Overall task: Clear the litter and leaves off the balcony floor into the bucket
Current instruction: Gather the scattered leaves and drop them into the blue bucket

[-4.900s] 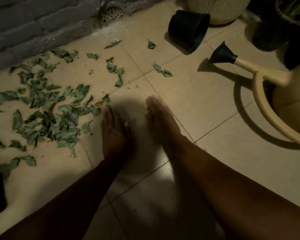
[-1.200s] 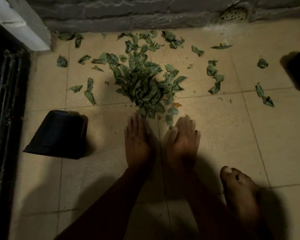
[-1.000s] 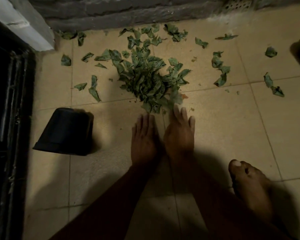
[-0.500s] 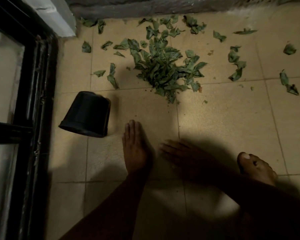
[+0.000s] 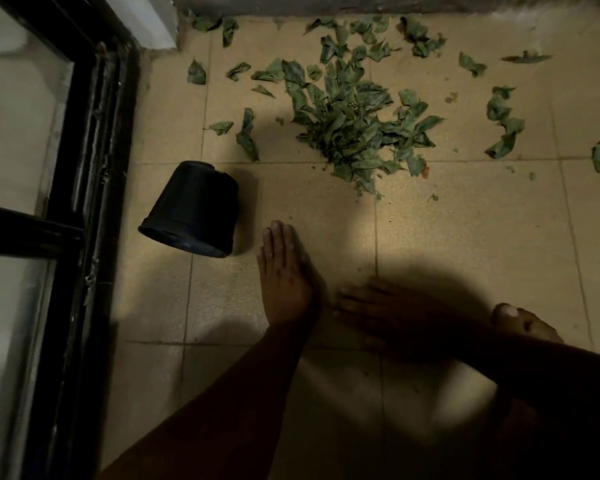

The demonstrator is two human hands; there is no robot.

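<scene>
A heap of green leaves (image 5: pixel 357 126) lies on the beige tiles near the far wall, with loose leaves (image 5: pixel 503 126) scattered around it. A black bucket (image 5: pixel 194 211) lies on its side left of my hands, its mouth turned toward me. My left hand (image 5: pixel 284 271) rests flat on the floor with straight fingers, just right of the bucket. My right hand (image 5: pixel 378 306) lies in shadow beside it, fingers straight and pointing left, blurred. Neither hand holds anything, and both are well short of the heap.
A black-framed sliding door (image 5: pixel 80 188) runs along the left edge. A grey wall base (image 5: pixel 326 3) closes the far side. My bare foot (image 5: pixel 523 323) stands on the tiles at the right.
Both hands have drawn back from the leaf heap toward me. The right hand turned sideways, fingers now pointing left. The view has swung left, showing more of the door.
</scene>
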